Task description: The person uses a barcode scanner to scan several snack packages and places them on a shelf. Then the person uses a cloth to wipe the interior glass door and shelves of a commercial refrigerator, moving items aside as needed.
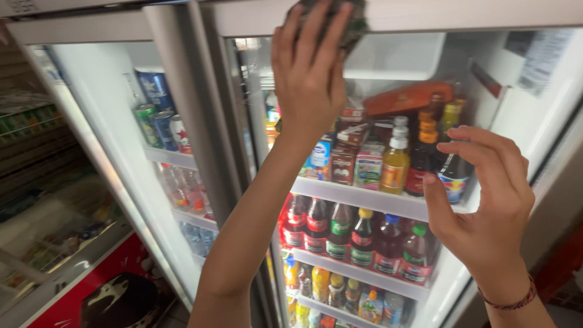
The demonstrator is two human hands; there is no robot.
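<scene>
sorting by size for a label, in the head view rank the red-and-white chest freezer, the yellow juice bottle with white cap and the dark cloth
1. red-and-white chest freezer
2. yellow juice bottle with white cap
3. dark cloth, mostly hidden under the left hand, so unsure against the bottle

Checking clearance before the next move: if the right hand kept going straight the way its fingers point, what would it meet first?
Probably the fridge's glass door: the right hand hovers with its fingers curled toward the pane, the dark bottles behind it. The gap is hard to judge.

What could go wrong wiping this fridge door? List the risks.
1. The left hand presses the cloth high on the glass door; at that stretch it may slip.
2. The right hand rests fingertips-only on the glass, so it probably gives little bracing and may leave smudges.
</scene>
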